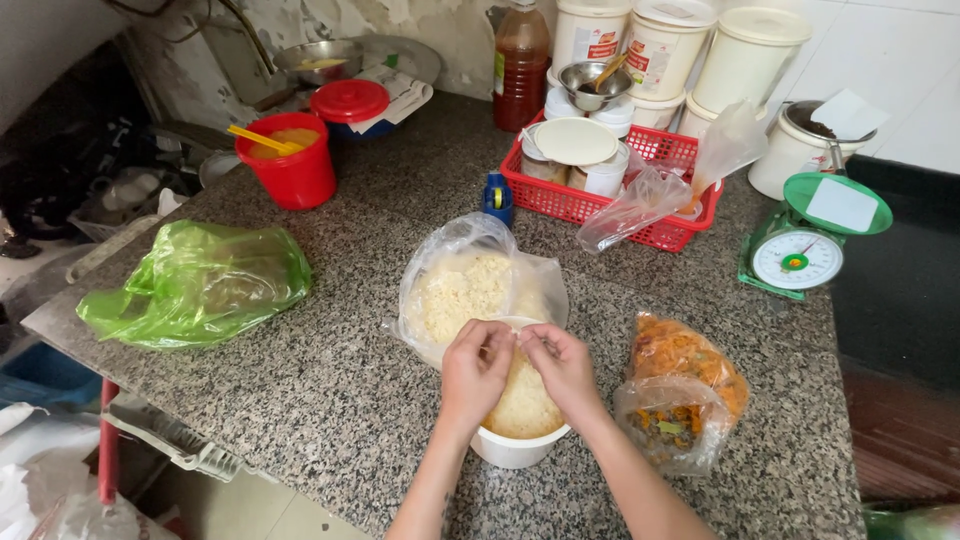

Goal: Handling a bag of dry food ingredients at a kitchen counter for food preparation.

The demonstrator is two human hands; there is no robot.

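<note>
Pinching at the far rim of a white tub (pixel 512 448), the left hand (pixel 474 372) and the right hand (pixel 562 366) are working side by side, fingertips nearly meeting. Each hand is closing its thumb and fingers on the thin edge of a clear plastic bag (pixel 478 285), which is lying just beyond the tub and touching it. The bag is holding a pale, crumbly white filling, and the tub itself is showing a pale yellowish mass under the hands. The tub is sitting near the front edge of the speckled granite table (pixel 330 400), between the two forearms.

Just to the right of the tub, a second clear bag of orange and green shreds (pixel 682 390) is resting on the table. Well off to the left, a crumpled green bag (pixel 200 285) is lying flat. Farther back, a red bucket (pixel 290 160) with a yellow utensil in it is standing beside a red lid (pixel 350 100). A red basket (pixel 660 190) is holding small white containers, with a dark bottle (pixel 520 65) and several tall white tubs (pixel 745 60) behind it. A green kitchen scale (pixel 805 240) is sitting at the right edge.
</note>
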